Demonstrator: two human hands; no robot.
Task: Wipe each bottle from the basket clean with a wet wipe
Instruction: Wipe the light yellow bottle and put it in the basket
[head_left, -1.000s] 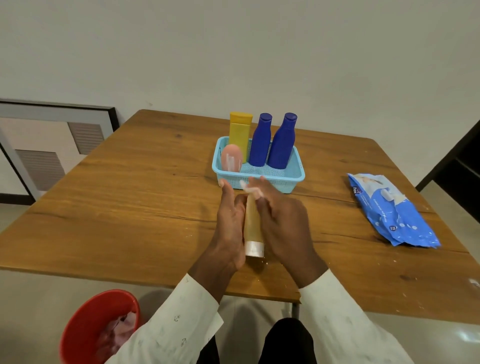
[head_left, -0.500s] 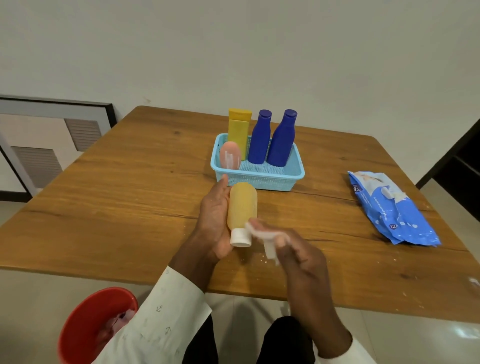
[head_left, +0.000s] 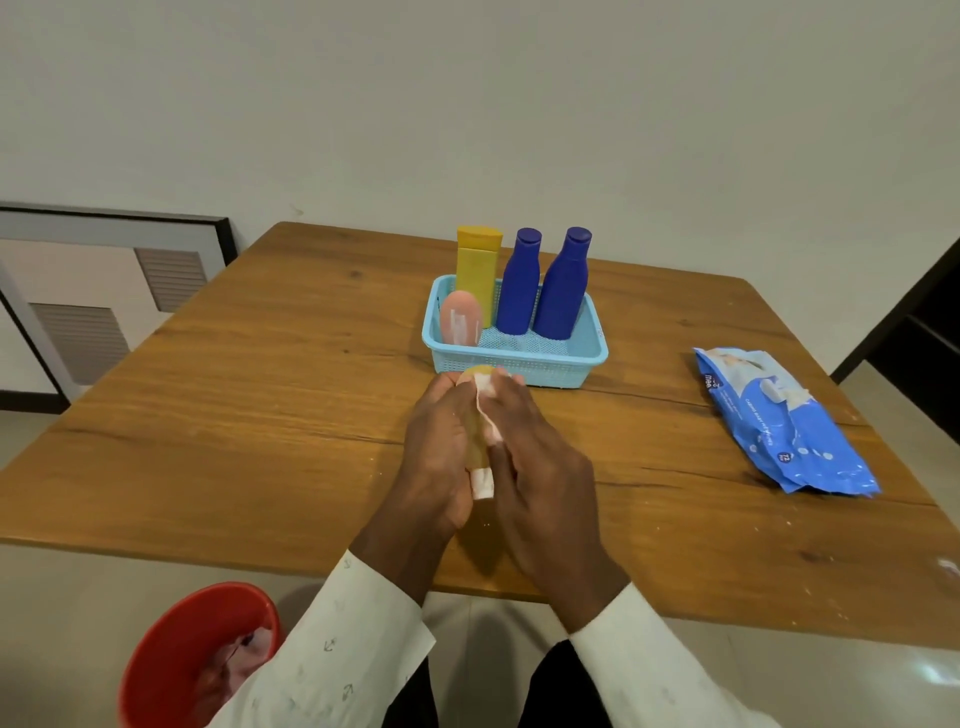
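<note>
Left hand (head_left: 434, 457): curled round the tan bottle (head_left: 477, 447), held above the tabletop (head_left: 270, 415) just in front of the basket (head_left: 519, 358).
Right hand (head_left: 540, 467): presses the wet wipe (head_left: 485, 410) against the bottle's side.
Slip risk: a damp bottle could likely squirt out of the grip, cap (head_left: 482, 482) end first.
Basket risk: the nearby upright blue bottles (head_left: 561, 283) could be knocked over.
Wipes pack (head_left: 784, 426): writing too small to read, perhaps "72".
</note>
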